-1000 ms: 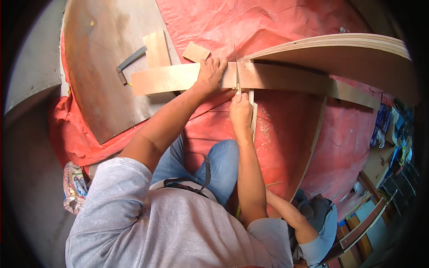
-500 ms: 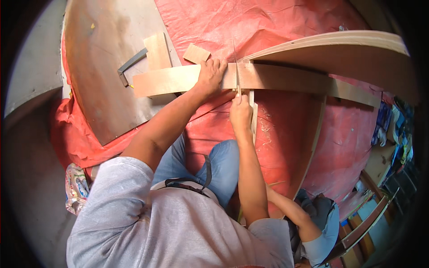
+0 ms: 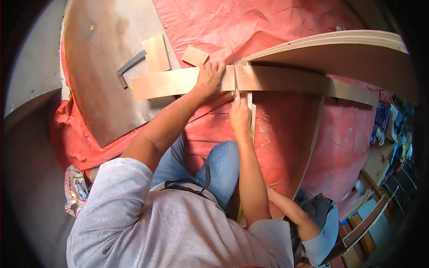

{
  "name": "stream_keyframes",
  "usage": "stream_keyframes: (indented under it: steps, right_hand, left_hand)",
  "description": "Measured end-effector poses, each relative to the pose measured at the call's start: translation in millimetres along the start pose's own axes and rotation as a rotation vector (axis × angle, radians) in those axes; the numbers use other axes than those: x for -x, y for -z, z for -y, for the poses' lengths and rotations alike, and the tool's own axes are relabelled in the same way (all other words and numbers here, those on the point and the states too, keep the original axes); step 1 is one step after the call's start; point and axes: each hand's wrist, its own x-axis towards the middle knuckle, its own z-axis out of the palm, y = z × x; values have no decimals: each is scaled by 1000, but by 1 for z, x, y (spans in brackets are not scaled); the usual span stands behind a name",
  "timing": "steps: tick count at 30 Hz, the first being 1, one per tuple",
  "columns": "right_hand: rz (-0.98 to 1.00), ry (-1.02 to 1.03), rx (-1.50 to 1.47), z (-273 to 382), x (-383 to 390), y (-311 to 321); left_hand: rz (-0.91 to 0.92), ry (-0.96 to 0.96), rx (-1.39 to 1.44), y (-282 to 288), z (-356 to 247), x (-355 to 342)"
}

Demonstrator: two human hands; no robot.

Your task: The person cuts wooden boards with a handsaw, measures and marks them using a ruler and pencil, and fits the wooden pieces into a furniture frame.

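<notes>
A long, pale plywood strip (image 3: pixel 167 83) lies crosswise in front of me. My left hand (image 3: pixel 210 79) presses down on it, fingers bent at its far edge, holding it just left of the cut line. My right hand (image 3: pixel 241 112) is closed round the handle of a handsaw, at the strip's near edge. The thin saw blade (image 3: pixel 234 77) stands across the strip and sticks out past its far side; the handle is mostly hidden by my fingers. Under the strip, close to the blade, runs the edge of an upright plywood panel (image 3: pixel 253 117).
A large curved plywood board (image 3: pixel 330 49) stands at the far right. On a brown sheet (image 3: pixel 111 102) at left lie a grey try square (image 3: pixel 131 63) and a plywood offcut (image 3: pixel 156 51). A small wood block (image 3: pixel 195 55) rests on the red tarp (image 3: pixel 214 27). Another person's arm (image 3: pixel 295 212) shows at lower right.
My right hand and the saw have shifted very slightly leftward and nearer, with less handle showing. My left hand stays on the strip.
</notes>
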Motion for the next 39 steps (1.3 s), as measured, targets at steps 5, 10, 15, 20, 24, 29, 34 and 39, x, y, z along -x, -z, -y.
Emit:
stream_keyframes:
  steps: [5, 10, 15, 20, 24, 29, 34, 39]
  right_hand:
    - [51, -17, 10, -1, 13, 15]
    - [131, -99, 39, -9, 104, 63]
    - [43, 18, -14, 12, 3, 11]
    - [102, 100, 154, 27, 10, 33]
    - [152, -65, 130, 18, 93, 79]
    - [89, 1, 62, 9, 30, 28]
    - [45, 21, 89, 7, 23, 30]
    - [177, -120, 150, 15, 89, 80]
  left_hand:
    - [80, -4, -48, 8, -1, 2]
    - [-8, 10, 3, -10, 1, 2]
    - [-24, 8, 0, -2, -2, 5]
    - [24, 15, 44, 12, -4, 5]
    - [8, 17, 24, -2, 0, 2]
    - [1, 9, -50, -10, 0, 2]
    - [50, 5, 31, 0, 0, 5]
    - [-19, 7, -35, -7, -1, 7]
